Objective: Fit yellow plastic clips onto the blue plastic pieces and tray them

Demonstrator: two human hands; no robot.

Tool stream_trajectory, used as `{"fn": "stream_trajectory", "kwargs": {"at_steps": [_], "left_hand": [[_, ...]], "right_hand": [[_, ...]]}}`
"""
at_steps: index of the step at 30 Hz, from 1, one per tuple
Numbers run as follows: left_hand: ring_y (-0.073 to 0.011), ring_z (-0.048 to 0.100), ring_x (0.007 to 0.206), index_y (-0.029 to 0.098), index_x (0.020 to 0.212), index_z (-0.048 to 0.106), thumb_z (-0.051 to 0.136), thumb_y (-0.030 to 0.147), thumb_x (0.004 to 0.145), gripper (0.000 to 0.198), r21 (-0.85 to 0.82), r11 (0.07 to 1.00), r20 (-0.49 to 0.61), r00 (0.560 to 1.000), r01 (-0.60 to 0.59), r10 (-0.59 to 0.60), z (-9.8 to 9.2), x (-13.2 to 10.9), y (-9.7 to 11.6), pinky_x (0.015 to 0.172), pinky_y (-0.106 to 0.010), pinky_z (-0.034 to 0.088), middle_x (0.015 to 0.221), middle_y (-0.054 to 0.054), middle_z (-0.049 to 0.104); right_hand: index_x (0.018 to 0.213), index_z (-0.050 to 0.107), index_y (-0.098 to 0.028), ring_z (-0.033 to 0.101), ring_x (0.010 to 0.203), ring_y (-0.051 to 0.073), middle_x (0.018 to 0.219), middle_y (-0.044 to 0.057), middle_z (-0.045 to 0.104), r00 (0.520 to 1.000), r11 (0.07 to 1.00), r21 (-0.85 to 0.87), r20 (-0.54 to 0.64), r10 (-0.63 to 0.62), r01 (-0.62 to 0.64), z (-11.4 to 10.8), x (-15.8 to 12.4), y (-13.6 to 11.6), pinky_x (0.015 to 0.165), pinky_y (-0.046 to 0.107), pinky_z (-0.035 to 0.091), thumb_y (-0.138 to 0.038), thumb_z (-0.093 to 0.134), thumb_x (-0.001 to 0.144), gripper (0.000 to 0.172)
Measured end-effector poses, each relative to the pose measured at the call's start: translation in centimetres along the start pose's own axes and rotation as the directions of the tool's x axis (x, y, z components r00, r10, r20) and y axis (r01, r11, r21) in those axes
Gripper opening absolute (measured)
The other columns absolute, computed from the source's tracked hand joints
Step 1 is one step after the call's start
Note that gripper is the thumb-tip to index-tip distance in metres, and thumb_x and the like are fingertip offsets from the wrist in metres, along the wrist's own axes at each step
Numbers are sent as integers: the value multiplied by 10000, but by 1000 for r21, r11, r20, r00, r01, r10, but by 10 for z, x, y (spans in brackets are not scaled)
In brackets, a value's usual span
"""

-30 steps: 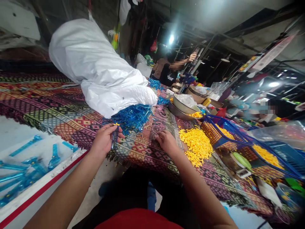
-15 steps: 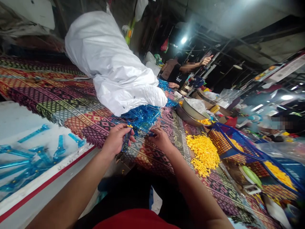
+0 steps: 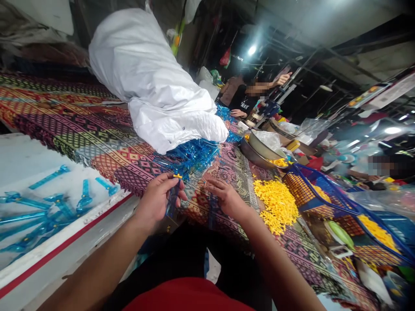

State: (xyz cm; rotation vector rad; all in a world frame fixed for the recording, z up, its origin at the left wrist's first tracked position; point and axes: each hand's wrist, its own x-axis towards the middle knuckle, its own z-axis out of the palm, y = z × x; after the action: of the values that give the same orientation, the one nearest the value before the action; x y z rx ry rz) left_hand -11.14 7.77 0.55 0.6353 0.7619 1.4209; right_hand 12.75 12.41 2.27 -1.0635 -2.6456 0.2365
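My left hand is closed round a clear blue plastic piece that hangs down past the fingers. A small yellow cross-shaped piece shows at its thumb and fingertip. To the right, my right hand hovers over the patterned cloth with its upper fingers fairly straight. A blurred blue plastic strip hangs beneath those fingers and appears held by them; the grip itself is hidden. Just beyond both hands lies a heap of clear blue plastic pieces, partly under the mouth of a large white sack.
Yellow pieces lie in a pile on the patterned cloth at right. Beside it are blue baskets and a metal bowl. Several blue plastic pieces rest on a white surface at left. A person is at the far end.
My right hand has moved slightly right and down from the blue heap, its fingers straighter, with a blue strip now showing below it. My left hand has shifted slightly downward, still holding its pieces.
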Motion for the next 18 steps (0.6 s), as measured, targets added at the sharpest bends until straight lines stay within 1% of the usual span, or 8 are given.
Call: {"fn": "stream_trajectory", "kwargs": {"at_steps": [3,5,6,8,10,12,15,18], "left_hand": [[-173,630,505,143,789,514,602,240,717,150,-1,999,-6,999,44,-44,4,-15,-10,340,-218,417,712,-26,610],[-171,634,519,139,790,516,596,248,729,148,3,998,10,998,57,-57,7,-23,-16,348,-221,427,751,-38,617],[-172,637,528,137,794,518,591,253,736,148,-1,998,23,998,64,-64,8,-25,-18,354,-224,433,771,-44,620],[-181,644,543,134,813,525,585,256,744,152,-20,996,48,995,89,-88,11,-30,-22,365,-234,448,797,-55,622],[-191,649,553,134,845,530,582,243,744,157,-44,993,65,992,109,-106,12,-34,-25,379,-249,466,798,-57,622],[-196,652,559,136,879,528,584,221,740,172,-57,990,77,989,128,-124,12,-37,-27,406,-267,489,779,-51,622],[-192,653,564,139,916,516,599,194,732,209,-57,987,71,986,152,-148,11,-42,-30,450,-284,514,745,-36,621],[-182,651,566,135,931,514,613,175,725,232,-51,987,66,986,156,-152,10,-44,-33,465,-277,518,732,-28,619]], "right_hand": [[1184,565,-215,577,1011,216,1128,103,596,966,967,-99,-129,222,-236,6,-4,-13,854,349,466,-121,430,823,396],[1156,580,-199,612,887,216,1021,105,624,933,926,-137,-132,336,-353,11,-7,-20,780,326,482,-258,468,856,326],[1133,594,-197,616,853,215,992,101,627,927,916,-148,-104,361,-373,13,-8,-23,761,319,480,-301,490,851,318],[1085,621,-192,612,848,209,968,94,629,929,920,-130,-69,363,-369,16,-8,-26,766,305,472,-290,519,836,286],[1057,631,-187,602,853,192,958,82,622,934,933,-76,-96,345,-353,17,-9,-26,766,281,469,-226,533,818,261],[1098,602,-196,590,845,177,997,73,597,935,939,-72,-147,322,-335,15,-9,-27,751,269,473,-192,548,794,308],[1189,525,-199,573,843,182,1090,89,536,939,914,-239,-186,288,-328,11,-12,-34,696,274,474,-198,535,799,390],[1201,501,-156,554,818,195,1109,129,520,963,848,-456,-138,232,-270,11,-13,-43,645,279,459,-168,473,833,370]]}}
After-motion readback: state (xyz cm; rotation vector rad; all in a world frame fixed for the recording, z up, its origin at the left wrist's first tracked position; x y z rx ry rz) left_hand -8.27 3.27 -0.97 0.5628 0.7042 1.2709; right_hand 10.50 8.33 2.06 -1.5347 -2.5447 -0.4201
